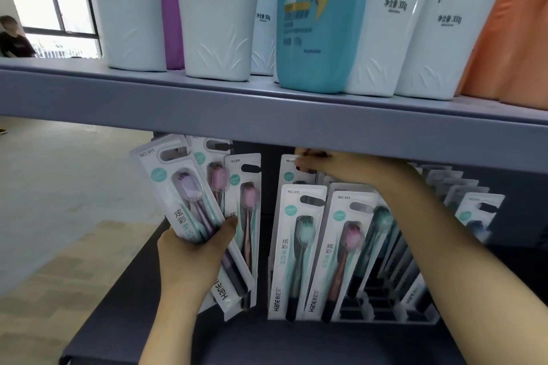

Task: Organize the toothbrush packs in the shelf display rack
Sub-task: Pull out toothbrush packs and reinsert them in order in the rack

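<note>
My left hand point(192, 258) grips a fan of three toothbrush packs point(189, 204), white cards marked NO.911 with purple, pink and brown brushes, tilted left of the rack. My right hand point(332, 166) reaches under the shelf edge and pinches the top of a toothbrush pack point(292, 170) at the back of the rack. In front of it stand two upright packs, one with a green brush point(296, 249) and one with a pink brush point(341, 255). The slotted display rack point(385, 305) holds several more packs in rows to the right point(474, 216).
A grey shelf board point(267, 115) juts out just above my right hand. It carries white bottles point(219, 15), a teal bottle point(317, 21) and orange ones point(516, 38). Open floor point(59, 201) lies to the left, and a person point(13, 38) sits by a window far left.
</note>
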A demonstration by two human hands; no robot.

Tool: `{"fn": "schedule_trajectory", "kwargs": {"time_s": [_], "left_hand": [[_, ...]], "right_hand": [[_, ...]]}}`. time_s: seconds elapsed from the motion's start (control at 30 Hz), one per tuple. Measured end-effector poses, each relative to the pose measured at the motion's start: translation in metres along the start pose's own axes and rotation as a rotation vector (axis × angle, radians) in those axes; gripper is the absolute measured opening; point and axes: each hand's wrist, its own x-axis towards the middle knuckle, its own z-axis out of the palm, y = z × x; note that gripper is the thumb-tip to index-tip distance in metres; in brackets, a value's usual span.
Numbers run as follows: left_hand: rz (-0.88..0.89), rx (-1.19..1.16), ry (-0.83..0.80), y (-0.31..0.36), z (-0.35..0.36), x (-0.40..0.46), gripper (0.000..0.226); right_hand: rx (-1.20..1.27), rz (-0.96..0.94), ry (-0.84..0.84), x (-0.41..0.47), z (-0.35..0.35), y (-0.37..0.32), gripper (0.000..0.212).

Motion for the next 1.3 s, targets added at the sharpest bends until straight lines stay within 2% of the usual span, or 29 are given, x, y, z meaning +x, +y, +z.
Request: {"fn": "schedule_trajectory", "kwargs": {"time_s": [0.13, 0.4, 0.67, 0.9, 1.07, 1.13, 1.2, 1.3], "left_hand": [[0.008, -0.019, -0.011, 0.001, 0.001, -0.001, 0.024], [0.047, 0.007, -0.007, 0.002, 0.003, 0.000, 0.029], [0.073, 0.001, -0.030, 0.003, 0.007, 0.000, 0.023], [0.088, 0.020, -0.066, -0.001, 0.008, -0.008, 0.030], [0.107, 0.005, -0.069, -0.003, 0.006, -0.011, 0.027], [0.109, -0.006, -0.067, -0.003, 0.005, -0.011, 0.027], [0.116, -0.026, -0.070, -0.002, 0.005, -0.011, 0.027], [0.124, -0.041, -0.077, -0.003, 0.005, -0.011, 0.027]], "right_hand": [[-0.051, -0.087, 0.062, -0.003, 0.003, 0.002, 0.029], [-0.150, -0.087, 0.092, 0.005, 0.001, 0.004, 0.021], [-0.307, -0.110, 0.092, 0.006, 0.002, -0.003, 0.018], [-0.260, -0.139, 0.106, -0.005, -0.002, -0.002, 0.016], [-0.117, -0.203, 0.232, -0.023, -0.004, -0.009, 0.015], [-0.089, -0.237, 0.206, -0.034, -0.005, -0.014, 0.016], [-0.097, -0.248, 0.102, -0.044, -0.006, -0.019, 0.022], [-0.297, -0.252, 0.012, -0.050, -0.001, -0.020, 0.026]]}}
